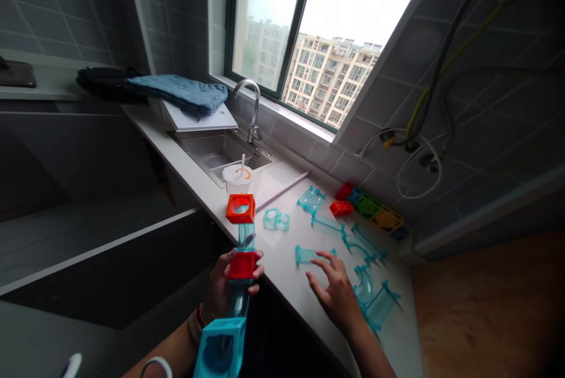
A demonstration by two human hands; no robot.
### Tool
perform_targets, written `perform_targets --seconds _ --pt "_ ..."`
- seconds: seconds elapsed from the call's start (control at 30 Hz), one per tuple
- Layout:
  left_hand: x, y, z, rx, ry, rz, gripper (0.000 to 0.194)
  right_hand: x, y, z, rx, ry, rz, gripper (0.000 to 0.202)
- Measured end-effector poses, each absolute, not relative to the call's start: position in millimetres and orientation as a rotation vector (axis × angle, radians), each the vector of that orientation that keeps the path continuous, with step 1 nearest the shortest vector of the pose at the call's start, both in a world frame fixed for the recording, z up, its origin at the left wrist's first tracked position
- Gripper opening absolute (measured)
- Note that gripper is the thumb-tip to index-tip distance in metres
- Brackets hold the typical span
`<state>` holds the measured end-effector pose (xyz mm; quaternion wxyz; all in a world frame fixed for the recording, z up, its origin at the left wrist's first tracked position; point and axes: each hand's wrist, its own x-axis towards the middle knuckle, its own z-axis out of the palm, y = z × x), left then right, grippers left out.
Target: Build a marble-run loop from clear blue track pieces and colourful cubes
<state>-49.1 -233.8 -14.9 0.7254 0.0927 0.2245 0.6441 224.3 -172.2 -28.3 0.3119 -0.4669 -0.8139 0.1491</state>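
Nearest you is a joined column of blocks and tubes [242, 265] — blue block at the near end, two red ones farther along, clear tubes between. Your left hand [218, 287] is clasped around it by the middle red block. Your right hand [333, 289] hovers, thumb and fingers apart, by a clear blue track piece [305, 255] on the pale counter [282, 269]; contact is unclear. The step looks like picking a loose part — likely calling for a light pinch. Beyond, coloured blocks [368, 206] line the wall.
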Motion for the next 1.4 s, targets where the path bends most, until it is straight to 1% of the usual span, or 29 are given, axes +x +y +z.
perform_targets --seconds 0.13,0.23,0.4,0.57,0.77,0.87,0.97,1.03,1.17,1.4 --pt "-49 -224 -15 0.27 0.557 1.42 0.032 220 -173 -36 -1.213 -2.229 0.383 0.037" --pt "-48 -219 -15 0.32 0.62 1.425 0.029 220 -175 -43 -1.211 -2.266 0.39 0.043" --pt "-46 -209 -19 0.362 0.627 1.444 0.031 222 -170 -55 -1.236 -2.285 0.388 0.056" --pt "-48 -198 -29 0.313 0.489 1.413 0.037 223 -160 -69 -1.226 -2.362 0.399 0.066" --pt "-52 -190 -33 0.29 0.399 1.402 0.035 230 -145 -90 -1.297 -2.34 0.239 0.054" --pt "-51 -188 -32 0.325 0.479 1.405 0.038 233 -138 -89 -1.404 -2.257 0.16 0.053" --pt "-49 -187 -27 0.344 0.664 1.371 0.047 231 -145 -78 -1.438 -2.203 0.131 0.069" --pt "-47 -185 -22 0.372 0.838 1.356 0.049 227 -158 -69 -1.419 -2.184 0.168 0.074" --pt "-46 -173 -8 0.56 1.114 1.311 0.059 223 -190 -64 -1.344 -2.092 0.25 0.057" --pt "-44 -140 -2 0.844 1.291 1.047 0.074 226 -212 -79 -1.319 -1.959 0.384 0.037"
